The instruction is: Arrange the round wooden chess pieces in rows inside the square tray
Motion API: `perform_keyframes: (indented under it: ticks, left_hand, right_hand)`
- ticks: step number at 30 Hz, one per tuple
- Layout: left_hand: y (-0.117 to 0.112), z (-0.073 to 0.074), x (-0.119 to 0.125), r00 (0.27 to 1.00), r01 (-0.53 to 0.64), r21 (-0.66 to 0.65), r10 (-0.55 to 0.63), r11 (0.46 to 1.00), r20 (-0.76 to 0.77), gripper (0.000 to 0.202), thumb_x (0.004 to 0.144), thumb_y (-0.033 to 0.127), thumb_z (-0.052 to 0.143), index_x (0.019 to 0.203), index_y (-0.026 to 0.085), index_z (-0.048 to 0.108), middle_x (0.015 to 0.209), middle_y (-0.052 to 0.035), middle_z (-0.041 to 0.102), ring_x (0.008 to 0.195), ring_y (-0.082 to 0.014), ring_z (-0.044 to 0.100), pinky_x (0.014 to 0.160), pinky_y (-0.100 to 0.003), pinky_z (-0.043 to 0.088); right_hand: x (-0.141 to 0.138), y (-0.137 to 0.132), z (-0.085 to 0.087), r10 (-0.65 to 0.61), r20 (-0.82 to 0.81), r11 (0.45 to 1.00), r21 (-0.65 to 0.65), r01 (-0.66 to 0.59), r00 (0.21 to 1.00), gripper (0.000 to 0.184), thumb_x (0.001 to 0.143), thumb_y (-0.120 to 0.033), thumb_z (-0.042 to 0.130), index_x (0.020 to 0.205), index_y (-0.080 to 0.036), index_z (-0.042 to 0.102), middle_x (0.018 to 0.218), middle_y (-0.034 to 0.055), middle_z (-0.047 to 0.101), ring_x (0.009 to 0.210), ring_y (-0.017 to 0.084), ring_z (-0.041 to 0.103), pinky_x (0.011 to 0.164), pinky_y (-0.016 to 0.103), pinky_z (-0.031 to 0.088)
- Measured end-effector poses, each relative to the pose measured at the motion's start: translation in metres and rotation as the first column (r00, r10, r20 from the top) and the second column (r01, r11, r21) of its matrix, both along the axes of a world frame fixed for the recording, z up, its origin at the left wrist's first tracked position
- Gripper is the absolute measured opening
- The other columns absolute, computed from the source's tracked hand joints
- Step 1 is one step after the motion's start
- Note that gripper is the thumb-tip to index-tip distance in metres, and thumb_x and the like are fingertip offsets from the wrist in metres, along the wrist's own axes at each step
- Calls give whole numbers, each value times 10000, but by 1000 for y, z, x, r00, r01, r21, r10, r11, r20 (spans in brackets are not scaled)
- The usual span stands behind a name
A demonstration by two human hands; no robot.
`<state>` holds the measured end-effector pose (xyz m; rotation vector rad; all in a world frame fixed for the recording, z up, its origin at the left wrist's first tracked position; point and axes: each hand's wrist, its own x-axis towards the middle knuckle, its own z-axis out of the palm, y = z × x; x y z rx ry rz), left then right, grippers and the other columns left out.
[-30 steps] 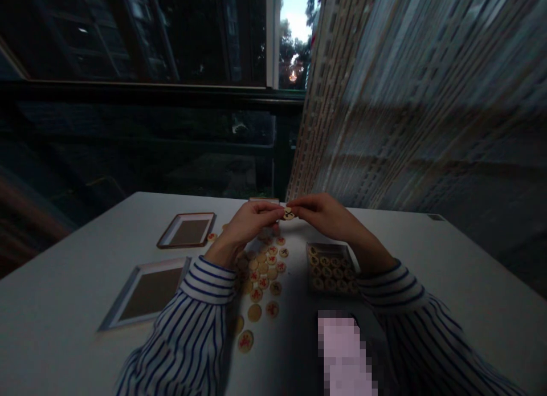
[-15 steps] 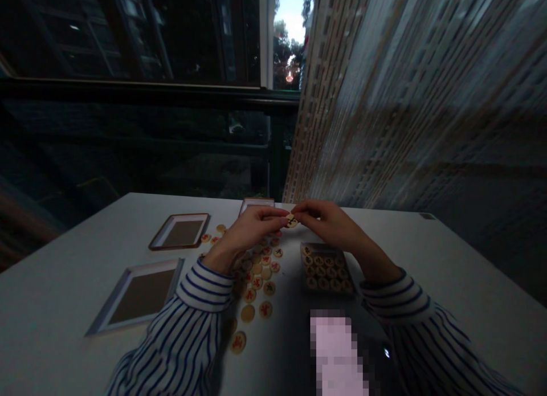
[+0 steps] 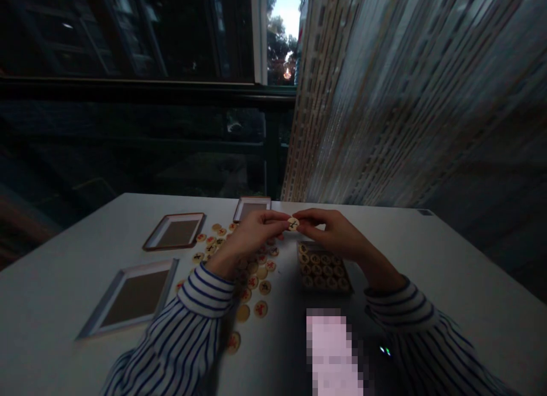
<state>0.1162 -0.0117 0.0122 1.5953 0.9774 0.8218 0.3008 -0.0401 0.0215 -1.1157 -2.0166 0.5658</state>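
A round Chinese chess piece (image 3: 293,224) with a dark character is pinched between both hands above the table. My left hand (image 3: 252,232) grips its left side, and my right hand (image 3: 335,229) holds its right side with thumb and fingers. Below my right hand stands a box (image 3: 304,288) filled with rows of chess pieces (image 3: 325,270). Many loose chess pieces (image 3: 260,309), with red or dark characters or plain faces, lie scattered under and around my left forearm, which hides some of them.
On the left of the white table (image 3: 55,288) lie a brown-rimmed tray (image 3: 145,245) and a larger pale tray (image 3: 88,327). Another tray (image 3: 236,212) sits farther back. A pixelated pink rectangle (image 3: 333,350) is at the front. Beyond the table hangs a string curtain (image 3: 363,99).
The held piece now shows its face more squarely, with both hands still on it. The view has shifted slightly, and more loose pieces show left of my left hand.
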Motion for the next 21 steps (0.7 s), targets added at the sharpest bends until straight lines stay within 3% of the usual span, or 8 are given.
perform_keyframes:
  ticks: [5,13,21]
  left_hand:
    - [-2,-5,6,1000,-4,-4,4,1000,9,334,711,360,608,963,145,654,724,-42,656,611,-116,554,566,-228,407]
    - [-4,-10,12,998,13,-40,-11,999,58,311,663,373,658,868,140,625,695,-12,625,582,-89,533,540,-206,388]
    - [-6,-13,15,1000,6,-24,-6,1000,-1,320,679,417,628,857,151,625,621,2,604,519,-88,506,460,-197,336]
  right_hand:
    - [5,-2,-5,-12,7,1000,24,12,1000,265,748,-268,600,994,-181,646,887,34,666,762,129,591,729,270,464]
    - [13,-2,-4,83,123,990,101,-95,989,262,804,-292,552,1041,-215,634,883,28,653,785,127,575,740,264,445]
    - [17,-2,-4,92,232,986,116,-121,968,270,807,-275,549,1059,-209,618,900,38,645,825,143,565,764,286,429]
